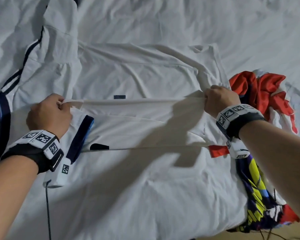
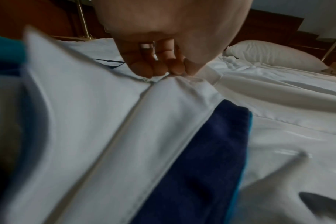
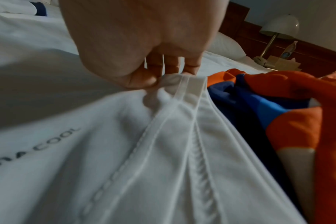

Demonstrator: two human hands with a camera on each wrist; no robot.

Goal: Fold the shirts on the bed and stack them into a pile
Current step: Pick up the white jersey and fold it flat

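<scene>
The left hand point(image 1: 48, 111), knuckles up and fingers curled, pinches one end of a folded edge of the white shirt point(image 1: 145, 122). The right hand point(image 1: 218, 99) pinches the other end in a fist, so the fold runs taut between them. The shirt lies on the white bed point(image 1: 145, 196), beside a crumpled orange shirt point(image 1: 265, 90) at the right.

Dim indoor light, strong arm shadows, blurry wrist views, wide-angle distortion
</scene>
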